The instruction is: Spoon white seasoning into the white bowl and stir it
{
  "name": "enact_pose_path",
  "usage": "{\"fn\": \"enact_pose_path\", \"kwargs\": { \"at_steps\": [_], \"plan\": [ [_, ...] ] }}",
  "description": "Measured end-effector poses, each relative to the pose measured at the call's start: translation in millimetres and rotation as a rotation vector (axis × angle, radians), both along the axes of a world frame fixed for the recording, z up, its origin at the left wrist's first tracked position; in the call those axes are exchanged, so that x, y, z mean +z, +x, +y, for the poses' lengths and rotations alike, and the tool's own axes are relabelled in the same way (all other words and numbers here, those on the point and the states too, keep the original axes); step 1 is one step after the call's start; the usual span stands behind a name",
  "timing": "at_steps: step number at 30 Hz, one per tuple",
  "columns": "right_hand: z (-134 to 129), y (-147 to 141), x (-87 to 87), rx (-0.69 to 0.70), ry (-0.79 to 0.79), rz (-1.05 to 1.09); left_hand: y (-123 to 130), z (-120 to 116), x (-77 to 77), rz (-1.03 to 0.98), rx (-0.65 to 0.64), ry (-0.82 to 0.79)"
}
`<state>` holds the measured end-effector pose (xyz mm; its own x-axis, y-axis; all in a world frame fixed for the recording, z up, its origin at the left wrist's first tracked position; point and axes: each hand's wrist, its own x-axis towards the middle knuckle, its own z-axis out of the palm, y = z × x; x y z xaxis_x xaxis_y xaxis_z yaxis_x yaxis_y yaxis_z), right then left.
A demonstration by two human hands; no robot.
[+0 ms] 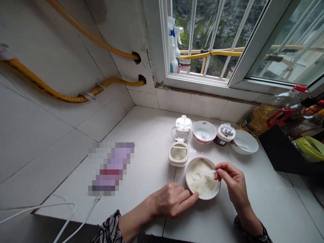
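My right hand (233,182) pinches the handle of a small white spoon (209,172), whose tip holds some white powder. The spoon is over a white bowl (186,180) with a pink rim, in which pale powder or fine grain lies. My left hand (174,199) is at the bowl's near left side, one fingertip on its rim and the other fingers curled; their tips are partly hidden. Just behind the bowl stands an open white seasoning jar (178,162) of pale powder, its clear-and-white lid (183,125) flipped back.
Along the back are a white flowered bowl (204,130), a closed seasoning jar (226,133) and another bowl (246,145) with a white spoon. An oil bottle (268,111) and a black box (273,148) stand right. A blurred purple object (113,168) with a white cable (88,216) lies left.
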<state>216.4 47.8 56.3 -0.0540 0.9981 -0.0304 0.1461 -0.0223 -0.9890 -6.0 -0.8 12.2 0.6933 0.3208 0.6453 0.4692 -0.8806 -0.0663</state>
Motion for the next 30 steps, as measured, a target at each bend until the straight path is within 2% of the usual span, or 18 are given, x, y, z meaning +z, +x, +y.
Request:
{"fn": "enact_pose_path", "kwargs": {
  "at_steps": [9, 15, 18, 20, 22, 24, 26, 28, 30],
  "plan": [
    [5.7, 3.3, -6.0, -0.035, -0.089, 0.159, 0.0, -0.4, -1.0, 0.005, 0.009, 0.008],
    [8.6, -7.5, 7.7, -0.057, -0.041, 0.199, 0.0, -0.4, -4.0, 0.022, 0.011, 0.022],
    [7.4, -22.6, 17.5, -0.042, 0.104, 0.116, -0.2, -0.6, -3.1, 0.030, 0.015, 0.019],
    [6.0, -34.7, 20.5, -0.021, 0.270, 0.002, -0.1, -0.7, -2.1, 0.024, 0.021, 0.024],
    [5.2, -45.8, 19.3, 0.013, 0.543, -0.169, 0.5, -1.0, -1.4, 0.029, 0.035, 0.040],
    [5.8, -53.5, 15.5, 0.115, 0.852, -0.374, 1.7, -1.1, -1.5, 0.021, 0.051, 0.063],
    [6.9, -56.9, 12.3, 0.226, 1.071, -0.528, 3.0, -1.1, -2.1, -0.012, 0.062, 0.084],
    [7.2, -56.1, 12.5, 0.272, 1.124, -0.582, 3.7, -1.2, -2.5, -0.027, 0.065, 0.086],
    [6.4, -52.3, 16.4, 0.231, 1.053, -0.549, 3.4, -1.5, -2.4, 0.004, 0.063, 0.067]
  ]
}}
